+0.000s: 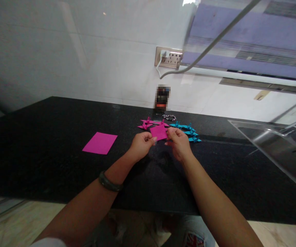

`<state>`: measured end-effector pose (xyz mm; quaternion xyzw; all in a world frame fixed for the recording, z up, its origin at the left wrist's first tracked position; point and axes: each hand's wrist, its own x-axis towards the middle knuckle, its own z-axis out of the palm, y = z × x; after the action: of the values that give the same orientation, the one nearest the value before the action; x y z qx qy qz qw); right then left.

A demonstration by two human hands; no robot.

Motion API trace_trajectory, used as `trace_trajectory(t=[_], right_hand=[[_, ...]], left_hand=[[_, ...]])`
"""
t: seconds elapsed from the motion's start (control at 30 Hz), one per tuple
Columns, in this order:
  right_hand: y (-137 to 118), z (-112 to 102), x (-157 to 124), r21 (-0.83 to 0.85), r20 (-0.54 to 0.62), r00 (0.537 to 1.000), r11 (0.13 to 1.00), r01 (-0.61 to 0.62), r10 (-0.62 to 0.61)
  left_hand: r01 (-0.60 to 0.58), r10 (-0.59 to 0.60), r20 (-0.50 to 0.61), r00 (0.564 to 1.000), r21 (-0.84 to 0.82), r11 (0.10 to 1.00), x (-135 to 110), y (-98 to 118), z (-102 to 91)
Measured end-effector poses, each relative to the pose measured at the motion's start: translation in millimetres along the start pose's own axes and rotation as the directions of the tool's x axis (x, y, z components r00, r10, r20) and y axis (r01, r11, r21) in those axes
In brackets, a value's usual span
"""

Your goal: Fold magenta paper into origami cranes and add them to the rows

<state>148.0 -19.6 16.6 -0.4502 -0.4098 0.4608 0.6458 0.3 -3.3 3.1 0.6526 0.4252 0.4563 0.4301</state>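
**1 sm. pink sq. (158,132) held btwn. 2 hands**

The sq. is held just above the counter (60,171), nr. the folded figures. Its L side is pinched by the L hand (140,145), thumb & fingers closed on the paper. Its R side is pinched by the R hand (179,143), thumb & index closed on it, other fingers curled & slightly spread. 1 lgr. pink sheet (100,143) is laid flat, well apart to the L. Beyond the hands are set approx. 3 pink figures (148,121) & approx. 4 blue figures (189,132); exact nos. can't be told, owing to overlap. 1 beaded bracelet (173,119) is placed behind. 1 bangle (108,183) is worn on the L forearm.
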Motion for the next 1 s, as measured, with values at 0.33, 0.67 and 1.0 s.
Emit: trace_trajectory(t=[0.33, 0.67, 1.0], right_hand=[[11, -1, 5, 0.004, -0.041, 0.999, 1.000, 0.014, -0.014], [11, 2, -3, -0.171, 0.198, 0.980, 0.985, 0.013, 0.022], [10, 1, -6, -0.269, 0.348, 0.937, 0.961, 0.067, 0.032]], left_hand=[[-0.139, 0.109, 0.141, 0.984, 0.221, 0.965, -3, -2, -0.7], [0.079, -0.078, 0.020, 0.997, -0.085, 0.993, -2, 3, 1.4], [0.090, -0.101, -0.053, 0.993, -0.187, 0.978, 0, 7, -5.1]])
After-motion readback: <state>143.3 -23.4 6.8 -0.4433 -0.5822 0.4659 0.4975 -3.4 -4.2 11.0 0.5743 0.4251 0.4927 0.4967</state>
